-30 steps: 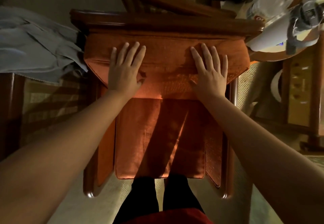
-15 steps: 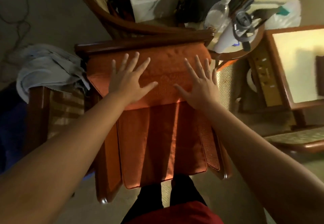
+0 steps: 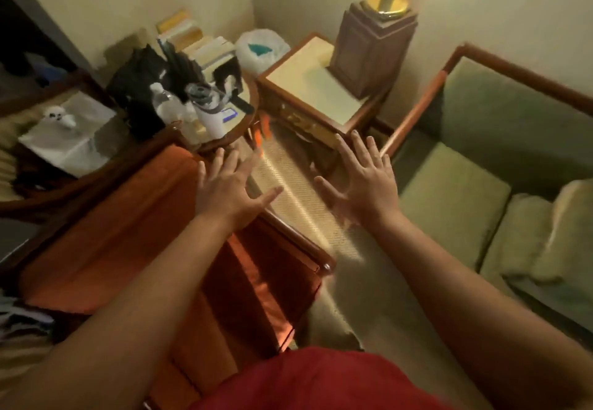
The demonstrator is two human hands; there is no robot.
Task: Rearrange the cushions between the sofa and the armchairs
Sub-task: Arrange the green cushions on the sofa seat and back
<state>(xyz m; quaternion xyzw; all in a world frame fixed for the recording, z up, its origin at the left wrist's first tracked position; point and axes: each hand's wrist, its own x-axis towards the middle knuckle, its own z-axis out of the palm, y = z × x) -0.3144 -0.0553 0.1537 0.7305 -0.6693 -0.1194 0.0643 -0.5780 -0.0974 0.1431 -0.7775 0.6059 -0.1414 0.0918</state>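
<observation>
An orange back cushion [image 3: 106, 242] leans in the wooden armchair [image 3: 308, 249] at the left, above the orange seat cushion [image 3: 256, 287]. My left hand [image 3: 229, 191] hovers over the chair's right armrest, fingers spread, holding nothing. My right hand [image 3: 365, 178] is raised over the floor between armchair and sofa, also spread and empty. The green sofa [image 3: 513, 114] is at the right, with pale cushions [image 3: 545, 236] lying on its green seat cushion [image 3: 449, 198].
A round side table [image 3: 237, 127] crowded with a water bottle [image 3: 165, 105], a white tumbler and a black bag stands behind the armchair. A square wooden end table [image 3: 308, 88] carries a lamp base [image 3: 372, 47]. A lined bin [image 3: 261, 50] sits in the corner.
Both hands have lifted off the orange back cushion and swung right with my head. The view now takes in the end table and the green sofa.
</observation>
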